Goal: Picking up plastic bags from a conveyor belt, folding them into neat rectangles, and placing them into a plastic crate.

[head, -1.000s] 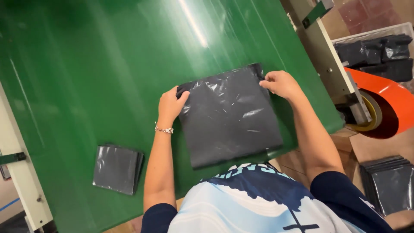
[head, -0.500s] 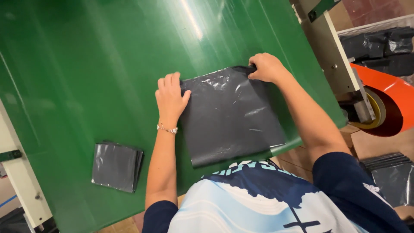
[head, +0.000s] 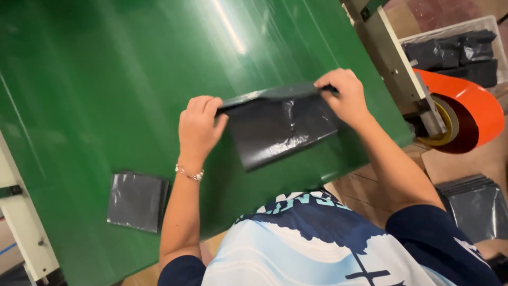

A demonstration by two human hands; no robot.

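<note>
Black plastic mailer bag [head: 280,124] on green table [head: 106,79] | left hand [head: 198,130], right hand [head: 344,95] fingers pinched on far-edge corners, edge lifted | step: folding toward body | next: aligned edges, flat crease | folded bag stack [head: 136,201] left

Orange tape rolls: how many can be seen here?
1: the orange tape roll sits on the machine frame at the right edge of the green table; others may be hidden.
</note>
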